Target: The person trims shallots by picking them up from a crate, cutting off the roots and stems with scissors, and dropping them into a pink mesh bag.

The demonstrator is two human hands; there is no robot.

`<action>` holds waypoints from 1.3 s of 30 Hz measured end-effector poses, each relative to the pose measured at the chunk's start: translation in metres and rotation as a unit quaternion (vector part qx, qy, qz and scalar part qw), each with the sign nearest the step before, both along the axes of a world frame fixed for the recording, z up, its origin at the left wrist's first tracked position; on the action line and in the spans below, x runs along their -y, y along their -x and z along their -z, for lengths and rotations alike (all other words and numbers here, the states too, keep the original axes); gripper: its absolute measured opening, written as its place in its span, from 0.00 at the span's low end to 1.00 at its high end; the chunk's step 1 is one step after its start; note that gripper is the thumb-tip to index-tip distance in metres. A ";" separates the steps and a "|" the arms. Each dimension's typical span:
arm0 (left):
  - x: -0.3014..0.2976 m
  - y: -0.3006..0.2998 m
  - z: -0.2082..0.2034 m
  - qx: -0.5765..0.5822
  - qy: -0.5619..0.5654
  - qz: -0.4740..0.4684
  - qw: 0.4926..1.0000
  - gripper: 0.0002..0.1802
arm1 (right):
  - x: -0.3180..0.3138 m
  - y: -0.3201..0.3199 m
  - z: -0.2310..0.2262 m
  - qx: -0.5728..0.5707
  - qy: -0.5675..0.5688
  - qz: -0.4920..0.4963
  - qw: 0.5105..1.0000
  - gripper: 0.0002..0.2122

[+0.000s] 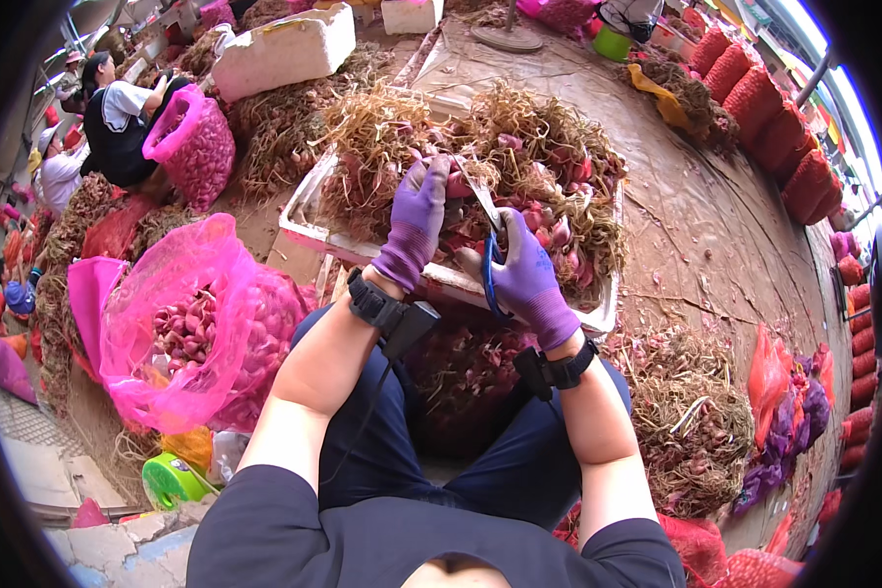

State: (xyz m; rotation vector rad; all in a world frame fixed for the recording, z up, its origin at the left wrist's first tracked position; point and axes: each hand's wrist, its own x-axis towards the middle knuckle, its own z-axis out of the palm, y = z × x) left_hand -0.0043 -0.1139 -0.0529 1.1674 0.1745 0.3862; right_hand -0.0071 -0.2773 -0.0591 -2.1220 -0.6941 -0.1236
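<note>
Both my hands wear purple gloves and are over a white foam box [348, 245] heaped with red shallots on dried stalks [544, 147]. My left hand [416, 220] is closed, its fingers pinching a shallot [457, 184] with straw-like dry strands at its tip. In my right hand [529, 274] is a pair of scissors [491, 279] with blue handles. Their metal blades point up and left, touching or nearly touching the strands by my left fingertips. Whether the blades are fully together I cannot tell.
At my left stands a pink mesh bag [216, 323] of trimmed shallots. A green plastic container [171, 480] is below it. Dried stalks [686, 421] lie in a pile at my right. Another person [118, 122] sits at the far left beside a second pink bag [194, 147]. Red sacks [764, 118] line the right.
</note>
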 end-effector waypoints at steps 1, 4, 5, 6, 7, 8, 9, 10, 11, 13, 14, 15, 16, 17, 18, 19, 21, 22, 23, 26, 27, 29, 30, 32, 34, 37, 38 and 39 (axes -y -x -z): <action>0.001 0.001 -0.002 -0.004 -0.002 -0.007 1.000 0.17 | 0.001 -0.001 0.000 -0.006 -0.013 -0.002 1.000 0.27; -0.002 0.001 -0.002 0.037 -0.033 0.015 0.999 0.14 | 0.001 0.003 -0.005 0.019 0.009 0.007 1.000 0.25; -0.001 0.000 -0.001 0.037 -0.034 0.016 0.999 0.14 | 0.001 0.003 -0.004 0.019 0.008 0.007 1.000 0.25; 0.002 -0.002 0.000 0.100 -0.068 0.021 0.992 0.13 | 0.001 0.003 -0.002 0.006 0.036 0.026 0.999 0.25; 0.003 -0.005 0.001 0.163 -0.102 0.027 0.981 0.12 | 0.001 0.002 -0.001 -0.007 0.063 0.045 0.997 0.24; 0.001 -0.006 0.007 0.146 -0.089 0.043 0.984 0.12 | 0.001 0.002 -0.001 -0.005 0.062 0.047 0.997 0.24; 0.002 -0.003 0.004 0.146 -0.090 0.046 0.984 0.12 | 0.000 0.004 -0.001 -0.003 0.044 0.047 0.998 0.23; 0.003 -0.001 0.001 0.123 -0.078 0.048 0.988 0.12 | 0.001 0.005 -0.001 -0.001 0.026 0.046 0.999 0.22; 0.005 0.000 -0.002 0.100 -0.067 0.049 0.992 0.11 | 0.002 0.004 0.000 -0.001 0.025 0.049 0.998 0.22; 0.007 -0.002 -0.001 0.132 -0.079 0.039 0.987 0.11 | 0.002 0.004 0.001 -0.016 0.051 0.053 0.997 0.21; 0.006 -0.003 0.003 0.125 -0.066 0.047 0.989 0.12 | 0.001 0.006 0.000 -0.017 0.049 0.053 0.997 0.21; 0.006 -0.004 0.008 0.118 -0.052 0.055 0.990 0.12 | 0.000 0.008 -0.001 -0.002 0.049 0.060 0.997 0.20; 0.005 -0.006 0.012 0.117 -0.053 0.055 0.990 0.12 | -0.001 0.010 -0.001 0.012 0.048 0.066 0.997 0.19; 0.004 -0.009 0.016 0.130 -0.062 0.037 0.989 0.12 | -0.002 0.011 0.000 0.011 0.048 0.066 0.997 0.19; 0.005 -0.009 0.015 0.141 -0.070 0.021 0.987 0.13 | -0.002 0.010 0.003 0.012 0.046 0.068 0.997 0.19; 0.007 -0.009 0.014 0.140 -0.070 0.023 0.987 0.13 | -0.002 0.010 0.004 0.011 0.044 0.070 0.997 0.18; 0.008 -0.005 0.011 0.065 -0.023 0.027 0.997 0.13 | -0.002 0.012 0.001 0.004 0.049 0.073 0.996 0.17; 0.004 -0.008 0.018 0.062 -0.055 0.016 0.996 0.13 | -0.003 0.013 -0.001 -0.003 0.054 0.074 0.996 0.17; 0.001 -0.009 0.020 0.060 -0.056 0.016 0.996 0.13 | -0.004 0.013 -0.002 -0.005 0.053 0.073 0.996 0.17; -0.004 -0.010 0.023 0.036 -0.026 0.035 0.998 0.13 | -0.004 0.012 -0.003 0.016 0.078 0.080 0.994 0.16; 0.000 -0.009 0.019 0.032 -0.025 0.039 0.998 0.13 | -0.001 0.010 -0.001 0.013 0.080 0.084 0.993 0.16; 0.010 -0.003 0.005 -0.011 0.052 0.069 0.996 0.12 | 0.002 0.007 0.005 0.037 0.066 0.094 0.993 0.16; 0.008 -0.004 0.008 0.007 0.056 0.064 0.996 0.11 | 0.001 0.009 0.002 0.020 0.061 0.089 0.994 0.16; -0.002 -0.006 0.012 -0.008 0.037 0.070 0.997 0.12 | -0.001 0.010 -0.010 -0.033 0.040 0.064 0.997 0.17; -0.002 -0.010 0.005 -0.011 0.013 0.062 0.998 0.12 | -0.001 0.004 -0.012 -0.094 0.035 0.044 0.994 0.18; 0.002 -0.009 0.006 0.052 -0.071 0.050 0.995 0.13 | 0.005 0.001 -0.001 -0.081 0.016 0.013 0.997 0.18; 0.002 -0.007 0.005 0.029 -0.073 0.062 0.995 0.12 | 0.007 -0.004 0.004 -0.067 0.006 0.004 0.998 0.22; 0.006 -0.003 0.003 0.028 -0.072 0.062 0.995 0.12 | 0.008 -0.004 0.004 -0.068 0.006 0.003 0.998 0.22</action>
